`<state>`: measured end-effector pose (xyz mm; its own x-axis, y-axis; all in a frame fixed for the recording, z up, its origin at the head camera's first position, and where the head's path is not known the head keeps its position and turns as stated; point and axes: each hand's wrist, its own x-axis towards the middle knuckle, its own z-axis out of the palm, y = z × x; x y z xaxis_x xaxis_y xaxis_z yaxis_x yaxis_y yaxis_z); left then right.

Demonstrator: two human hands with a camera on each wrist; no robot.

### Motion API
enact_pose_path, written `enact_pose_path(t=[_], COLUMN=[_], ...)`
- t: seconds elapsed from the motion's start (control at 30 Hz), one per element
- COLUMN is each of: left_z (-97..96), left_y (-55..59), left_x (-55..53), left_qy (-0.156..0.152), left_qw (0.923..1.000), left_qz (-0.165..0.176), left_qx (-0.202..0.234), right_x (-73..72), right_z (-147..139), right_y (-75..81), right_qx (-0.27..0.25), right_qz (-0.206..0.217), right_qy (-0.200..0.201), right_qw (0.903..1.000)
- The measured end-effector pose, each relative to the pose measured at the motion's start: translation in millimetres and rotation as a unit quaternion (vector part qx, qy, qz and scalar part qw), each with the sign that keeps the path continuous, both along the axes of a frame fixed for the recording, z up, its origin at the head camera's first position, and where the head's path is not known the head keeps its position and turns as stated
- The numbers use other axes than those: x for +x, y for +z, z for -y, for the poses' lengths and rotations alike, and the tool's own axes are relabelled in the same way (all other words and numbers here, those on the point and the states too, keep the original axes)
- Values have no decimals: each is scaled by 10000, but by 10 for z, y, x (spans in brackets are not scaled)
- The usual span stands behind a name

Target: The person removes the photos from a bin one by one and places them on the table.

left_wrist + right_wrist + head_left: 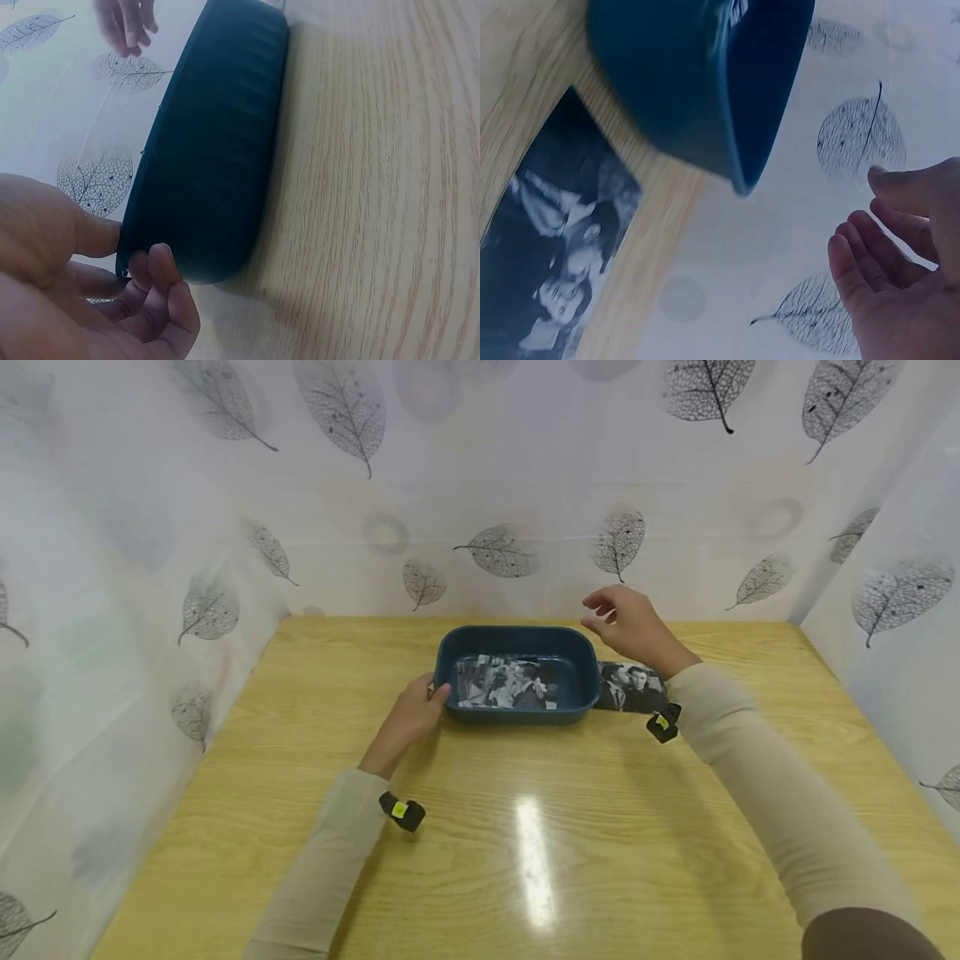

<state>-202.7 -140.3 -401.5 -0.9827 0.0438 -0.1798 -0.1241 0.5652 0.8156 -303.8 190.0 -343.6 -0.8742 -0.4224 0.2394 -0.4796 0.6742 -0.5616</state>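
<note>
A dark teal rectangular basin (517, 717) stands on the wooden table, with black-and-white photos (506, 683) lying flat inside it. My left hand (416, 710) grips the basin's left end; in the left wrist view the thumb is at the rim and the fingers (163, 266) curl against the outer wall. Above the basin's right rear corner hovers my right hand (626, 622), fingers loosely bent, with nothing held. Another black-and-white photo (630, 687) of people lies on the table just right of the basin, partly hidden by the right forearm in the head view.
The wooden table (480, 860) reaches to a pale curtain (525, 485) printed with grey leaves at the back and both sides. Black wrist cameras (402, 812) sit on both sleeves. A light reflection shows on the tabletop in front of the basin.
</note>
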Motion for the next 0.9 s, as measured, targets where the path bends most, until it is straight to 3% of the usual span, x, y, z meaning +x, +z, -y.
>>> enact_pose_path(t=[0.27, 0.47, 0.73, 0.9], left_z=[-2, 3, 0, -5], left_y=[-16, -19, -11, -10], left_x=[-3, -7, -3, -3], left_qy=[-65, -63, -89, -46], left_qw=[9999, 9998, 9996, 9997], left_qz=[-6, -25, -122, -82], left_qx=[-160, -205, -234, -240], right_x=[74, 50, 66, 76], right_z=[341, 531, 677, 711], right_y=[-2, -159, -337, -441], right_qx=[563, 1394, 2255, 2316], right_qz=[555, 902, 1364, 1446], right_qy=[483, 775, 609, 450], right_qw=[9957, 9831, 9627, 9610])
